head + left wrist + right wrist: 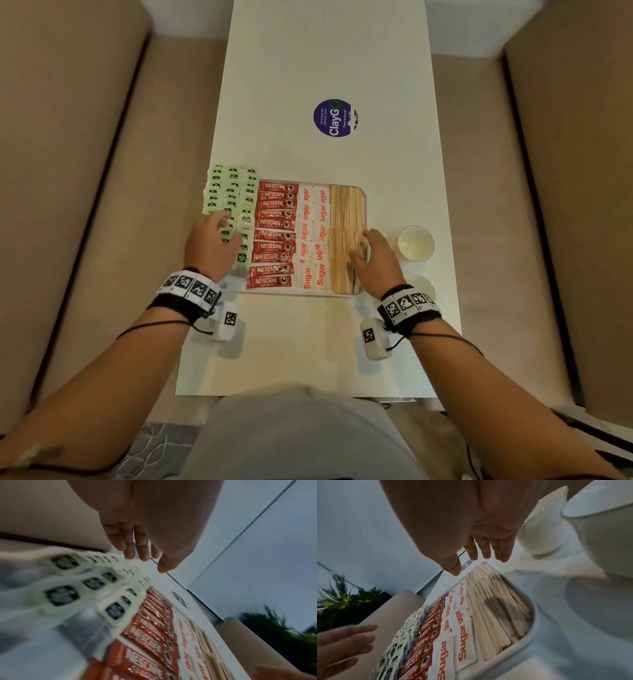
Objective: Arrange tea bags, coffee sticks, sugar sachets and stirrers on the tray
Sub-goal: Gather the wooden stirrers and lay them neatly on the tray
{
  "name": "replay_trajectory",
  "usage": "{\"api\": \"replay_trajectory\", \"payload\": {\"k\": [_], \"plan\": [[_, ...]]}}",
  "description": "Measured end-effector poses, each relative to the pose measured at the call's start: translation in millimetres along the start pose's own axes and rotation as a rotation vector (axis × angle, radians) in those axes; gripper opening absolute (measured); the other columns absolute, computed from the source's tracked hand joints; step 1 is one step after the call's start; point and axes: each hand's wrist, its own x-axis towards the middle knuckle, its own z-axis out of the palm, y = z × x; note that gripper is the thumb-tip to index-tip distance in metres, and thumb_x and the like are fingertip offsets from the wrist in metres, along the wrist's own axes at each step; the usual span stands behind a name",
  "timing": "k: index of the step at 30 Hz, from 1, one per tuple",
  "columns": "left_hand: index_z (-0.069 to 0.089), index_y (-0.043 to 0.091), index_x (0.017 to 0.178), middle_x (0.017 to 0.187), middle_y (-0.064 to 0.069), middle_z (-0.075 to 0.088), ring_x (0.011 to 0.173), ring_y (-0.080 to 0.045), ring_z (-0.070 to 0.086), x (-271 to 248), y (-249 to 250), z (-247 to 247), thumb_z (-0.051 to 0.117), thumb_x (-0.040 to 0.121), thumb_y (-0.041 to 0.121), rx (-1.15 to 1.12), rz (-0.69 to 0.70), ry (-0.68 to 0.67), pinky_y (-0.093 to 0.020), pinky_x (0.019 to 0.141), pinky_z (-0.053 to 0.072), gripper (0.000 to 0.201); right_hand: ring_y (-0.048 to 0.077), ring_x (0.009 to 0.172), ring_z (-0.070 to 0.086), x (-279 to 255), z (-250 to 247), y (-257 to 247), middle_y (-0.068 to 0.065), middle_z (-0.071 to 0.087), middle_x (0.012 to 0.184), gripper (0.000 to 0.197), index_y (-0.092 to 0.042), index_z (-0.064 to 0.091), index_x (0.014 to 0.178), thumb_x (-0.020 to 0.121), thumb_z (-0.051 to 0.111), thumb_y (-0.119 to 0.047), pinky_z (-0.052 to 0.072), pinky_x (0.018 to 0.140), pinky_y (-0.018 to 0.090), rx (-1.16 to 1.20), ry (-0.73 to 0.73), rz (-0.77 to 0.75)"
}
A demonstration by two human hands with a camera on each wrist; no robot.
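A white tray (pixel 364 196) on the white table holds four columns: green tea bags (pixel 233 192) at the left, red coffee sticks (pixel 274 222), white sugar sachets (pixel 313 219) and wooden stirrers (pixel 346 209) at the right. My left hand (pixel 227 231) hovers over the near tea bags (pixel 92 584) with straight fingers and holds nothing. My right hand (pixel 363 246) hovers over the near stirrers (pixel 494 604) by the tray's right rim (pixel 534 623), fingers extended and empty. Its shadow falls on the stirrers.
Two white cups (pixel 415 242) (pixel 423 286) stand just right of the tray, close to my right wrist. A round purple sticker (pixel 335 118) lies farther back on the table. Beige sofa seats (pixel 85 205) flank the table on both sides.
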Motion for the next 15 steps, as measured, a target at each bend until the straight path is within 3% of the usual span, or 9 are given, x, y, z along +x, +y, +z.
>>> {"api": "replay_trajectory", "payload": {"k": [3,7,9,12,15], "plan": [[0.057,0.016,0.132,0.122,-0.006,0.058,0.113,-0.024,0.053,-7.0,-26.1,-11.7,0.067,0.091,0.026,0.026,-0.087,0.038,-0.041,0.097,0.046,0.043,0.022,0.133,0.049,-3.0,5.6,2.1,0.008,0.046,0.147,0.051,-0.006,0.042,0.148,0.102,0.056,-0.022,0.038,0.105,0.026,0.007,-0.008,0.057],[0.054,0.013,0.135,0.129,-0.01,0.055,0.122,-0.028,0.049,-18.3,-49.8,-13.8,0.07,0.089,0.027,0.044,-0.184,0.0,-0.044,0.105,0.042,0.051,0.031,0.143,0.034,-4.7,16.8,2.4,0.013,0.037,0.155,0.041,-0.013,0.056,0.141,0.102,0.055,-0.023,0.036,0.118,0.048,-0.23,-0.022,-0.06],[0.052,0.013,0.137,0.133,-0.013,0.053,0.126,-0.031,0.047,-22.7,-56.3,-11.9,0.071,0.088,0.028,0.067,-0.203,-0.032,-0.046,0.108,0.04,0.054,0.039,0.147,0.022,1.7,31.3,2.4,0.014,0.036,0.157,0.04,-0.023,0.06,0.138,0.103,0.047,-0.036,0.027,0.12,0.058,-0.434,-0.107,-0.158],[0.052,0.012,0.137,0.136,-0.016,0.051,0.129,-0.033,0.044,-26.8,-56.8,-10.2,0.071,0.088,0.027,0.088,-0.216,-0.039,-0.047,0.11,0.038,0.055,0.049,0.152,-0.004,15.6,52.8,2.2,0.011,0.027,0.164,0.065,-0.041,0.051,0.142,0.092,0.014,-0.062,0.005,0.121,0.067,-0.711,-0.272,-0.186],[0.053,0.014,0.136,0.134,-0.014,0.052,0.126,-0.032,0.047,-30.4,-39.2,-5.6,0.068,0.089,0.025,0.1,-0.121,-0.05,-0.047,0.107,0.041,0.05,0.05,0.151,-0.015,12.5,56.2,-11.8,0.013,0.002,0.169,0.049,-0.041,0.048,0.144,0.103,0.029,-0.057,-0.006,0.121,0.062,-0.747,-0.254,-0.15]]}}
